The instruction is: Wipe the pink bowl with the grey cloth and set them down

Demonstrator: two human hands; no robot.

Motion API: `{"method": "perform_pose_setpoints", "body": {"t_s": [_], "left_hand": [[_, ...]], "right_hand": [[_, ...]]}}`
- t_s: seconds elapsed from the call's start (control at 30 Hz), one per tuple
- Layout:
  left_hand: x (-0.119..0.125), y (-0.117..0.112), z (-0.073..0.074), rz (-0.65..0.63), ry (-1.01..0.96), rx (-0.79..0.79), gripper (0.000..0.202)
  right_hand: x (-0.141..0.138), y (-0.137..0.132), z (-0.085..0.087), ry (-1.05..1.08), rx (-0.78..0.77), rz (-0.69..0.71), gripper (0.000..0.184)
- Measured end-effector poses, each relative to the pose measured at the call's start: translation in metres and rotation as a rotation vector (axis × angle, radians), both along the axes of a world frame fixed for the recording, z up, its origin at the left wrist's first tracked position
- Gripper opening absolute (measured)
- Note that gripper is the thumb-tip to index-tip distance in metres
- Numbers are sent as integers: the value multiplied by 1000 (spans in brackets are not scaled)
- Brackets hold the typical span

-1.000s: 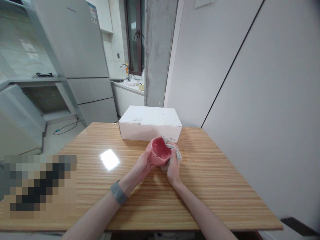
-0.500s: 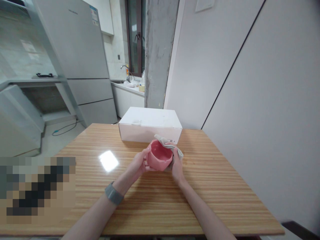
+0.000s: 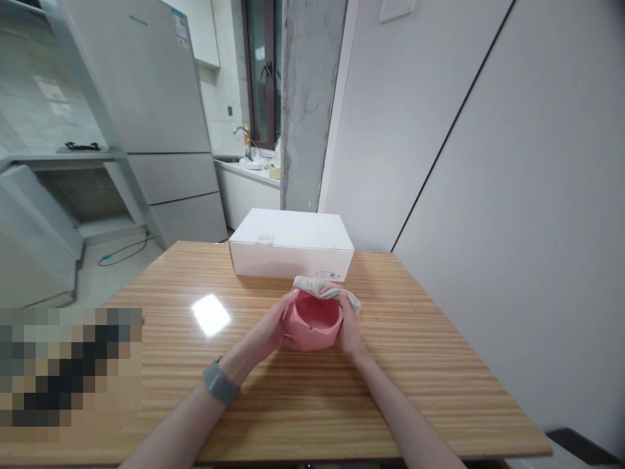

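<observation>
A pink faceted bowl [image 3: 312, 335] is held just above the wooden table, its opening tilted toward me and a small notch showing in the near rim. My left hand [image 3: 274, 326] grips its left side, thumb near the rim and fingers curled beneath. A light grey cloth [image 3: 317, 286] lies along the bowl's far rim and down its right side. My right hand [image 3: 349, 326] is closed on the cloth and presses it to the bowl; some of its fingers are hidden behind the cloth and bowl.
A closed white box [image 3: 293, 260] stands on the wooden table [image 3: 439, 391] just beyond my hands. Behind the table are a grey fridge [image 3: 166, 98], a sink counter [image 3: 249, 185] and a concrete pillar [image 3: 312, 104]. A white wall [image 3: 439, 78] runs along the right.
The bowl has come slightly lower and nearer, with its opening turned more toward me. The cloth has slid leftward along the far rim, with my right hand still on it.
</observation>
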State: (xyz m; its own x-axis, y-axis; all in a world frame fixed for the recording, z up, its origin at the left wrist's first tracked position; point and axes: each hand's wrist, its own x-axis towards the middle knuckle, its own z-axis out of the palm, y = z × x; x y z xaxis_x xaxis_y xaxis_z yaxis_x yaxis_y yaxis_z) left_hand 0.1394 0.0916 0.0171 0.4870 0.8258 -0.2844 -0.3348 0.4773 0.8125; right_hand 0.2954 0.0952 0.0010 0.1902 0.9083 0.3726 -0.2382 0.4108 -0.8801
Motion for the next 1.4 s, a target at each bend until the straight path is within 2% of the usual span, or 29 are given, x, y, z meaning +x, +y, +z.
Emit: {"method": "perform_pose_setpoints", "body": {"t_s": [0.07, 0.13, 0.2, 0.33, 0.5, 0.57, 0.67, 0.73, 0.87, 0.97, 1.1, 1.23, 1.33, 1.4], "left_hand": [[0, 1, -2, 22, 39, -4, 49], [0, 3, -3, 64, 57, -3, 50], [0, 4, -2, 98, 38, -3, 52], [3, 2, 3, 134, -129, 3, 49], [17, -10, 8, 185, -321, 110, 48], [20, -10, 6, 200, -291, 126, 47], [16, -5, 2, 174, -140, 27, 45], [10, -2, 1, 117, -63, -40, 51], [1, -2, 2, -11, -17, -5, 56], [0, -3, 3, -18, 48, -17, 55], [3, 0, 3, 81, 82, -33, 56], [4, 3, 2, 237, 36, -46, 49], [4, 2, 4, 339, -54, 5, 45], [4, 0, 7, 392, -99, 77, 45]], "right_hand": [[-1, 1, -1, 15, -26, 92, 34], [-5, 2, -3, 40, -59, 98, 36], [-10, 1, -5, 29, -58, 40, 38], [-18, -6, -9, -102, 80, -109, 35], [-19, -9, -10, -206, 187, -270, 30], [-15, -5, -8, -159, 157, -283, 30], [-4, 2, -3, -49, 87, -286, 32], [3, 5, -1, -13, 56, -257, 34], [9, 5, 3, -62, 34, -17, 33], [8, 4, 5, -94, 34, 78, 31], [1, 2, 4, -56, 11, 77, 31], [-12, -5, -1, -20, 54, 0, 32], [-21, -7, -7, 45, 56, -43, 32], [-24, -4, -10, 168, -8, -31, 33]]}}
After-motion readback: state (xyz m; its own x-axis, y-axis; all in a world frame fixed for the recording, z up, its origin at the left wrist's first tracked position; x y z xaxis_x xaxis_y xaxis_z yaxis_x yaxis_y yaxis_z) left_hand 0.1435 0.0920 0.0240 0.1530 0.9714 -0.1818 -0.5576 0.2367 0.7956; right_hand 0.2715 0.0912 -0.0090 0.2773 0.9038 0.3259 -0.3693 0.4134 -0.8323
